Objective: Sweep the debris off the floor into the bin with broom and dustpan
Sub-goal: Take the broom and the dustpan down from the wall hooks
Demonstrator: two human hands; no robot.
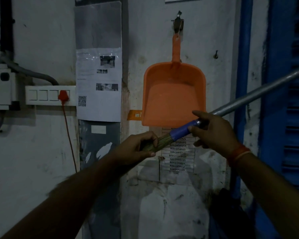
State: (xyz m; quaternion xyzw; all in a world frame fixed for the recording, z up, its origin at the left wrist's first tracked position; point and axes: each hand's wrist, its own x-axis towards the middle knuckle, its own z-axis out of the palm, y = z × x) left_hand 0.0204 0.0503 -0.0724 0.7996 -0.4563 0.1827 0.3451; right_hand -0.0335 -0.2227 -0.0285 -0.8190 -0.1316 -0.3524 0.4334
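An orange dustpan (173, 94) hangs by its handle from a hook on the white wall, straight ahead. I hold a broom (179, 131) slantwise in front of it, its grey metal pole rising to the upper right. My left hand (136, 149) grips the bundle of straw bristles just below the blue binding. My right hand (216, 131) grips the pole just above that blue binding. The bristle ends are hidden behind my left hand. No bin or floor debris is in view.
A switchboard (50, 95) with a red plug and red cord sits on the wall at left, beside a taped paper notice (98, 85). A printed list (178, 152) is stuck below the dustpan. A blue shuttered door (290, 100) fills the right side.
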